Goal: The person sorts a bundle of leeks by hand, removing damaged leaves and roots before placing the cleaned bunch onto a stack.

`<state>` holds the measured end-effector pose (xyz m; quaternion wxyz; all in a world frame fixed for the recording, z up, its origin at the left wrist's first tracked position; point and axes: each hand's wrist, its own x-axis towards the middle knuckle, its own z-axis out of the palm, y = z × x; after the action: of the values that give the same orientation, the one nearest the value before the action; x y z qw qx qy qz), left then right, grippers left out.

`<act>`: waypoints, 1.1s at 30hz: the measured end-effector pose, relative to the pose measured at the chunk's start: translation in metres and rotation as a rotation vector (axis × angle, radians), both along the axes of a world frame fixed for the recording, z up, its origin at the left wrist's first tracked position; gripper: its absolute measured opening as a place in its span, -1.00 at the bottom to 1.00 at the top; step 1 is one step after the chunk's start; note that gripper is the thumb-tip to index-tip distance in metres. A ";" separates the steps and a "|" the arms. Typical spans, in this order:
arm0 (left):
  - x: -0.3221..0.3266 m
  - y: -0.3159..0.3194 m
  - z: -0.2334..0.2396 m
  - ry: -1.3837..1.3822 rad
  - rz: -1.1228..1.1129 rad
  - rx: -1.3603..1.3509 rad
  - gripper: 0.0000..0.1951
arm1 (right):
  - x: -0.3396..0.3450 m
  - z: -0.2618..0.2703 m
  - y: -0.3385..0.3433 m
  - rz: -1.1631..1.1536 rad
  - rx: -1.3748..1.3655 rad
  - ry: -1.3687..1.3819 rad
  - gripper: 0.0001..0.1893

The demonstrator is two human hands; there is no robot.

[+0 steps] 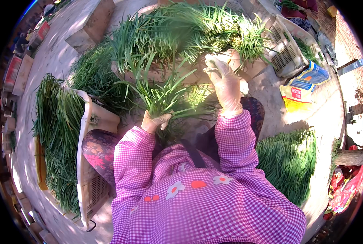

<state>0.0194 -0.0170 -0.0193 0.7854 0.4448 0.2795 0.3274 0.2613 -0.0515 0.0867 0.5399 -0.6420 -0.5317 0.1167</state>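
Note:
My left hand (156, 121), in a thin pale glove, is closed around a loose bunch of long flat green leaves (160, 97) that look like garlic chives. The leaves fan upward and away from me. My right hand (224, 80), gloved too, is raised with its fingers bent and apart, and I see nothing held in it. Just beyond it lies a heap of bundled chives (175, 33), their pale cut ends facing me on the right. That heap rests on a low support (169, 72), mostly covered. Some loose leaves lie between my knees.
A white plastic crate (85, 146) full of chives stands at my left, beside a loose green pile (99, 76). Neatly laid chives (286, 161) lie at my right. Beyond are a yellow and blue printed bag (302, 87), white baskets (286, 48) and a block (91, 26).

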 end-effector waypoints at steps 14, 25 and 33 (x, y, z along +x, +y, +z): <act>0.002 -0.002 -0.001 0.145 -0.121 -0.064 -0.72 | -0.012 -0.013 -0.001 0.173 -0.116 0.336 -0.90; 0.004 -0.001 -0.001 0.096 -0.020 0.002 -0.74 | -0.001 0.005 0.000 -0.009 0.050 0.481 -0.81; 0.006 -0.005 0.001 0.111 -0.085 -0.064 -0.80 | -0.018 -0.021 0.008 0.103 0.174 -0.607 -0.89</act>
<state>0.0252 -0.0224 -0.0180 0.7956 0.4483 0.3141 0.2596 0.2436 -0.0437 0.0660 0.4027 -0.5712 -0.7084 -0.0987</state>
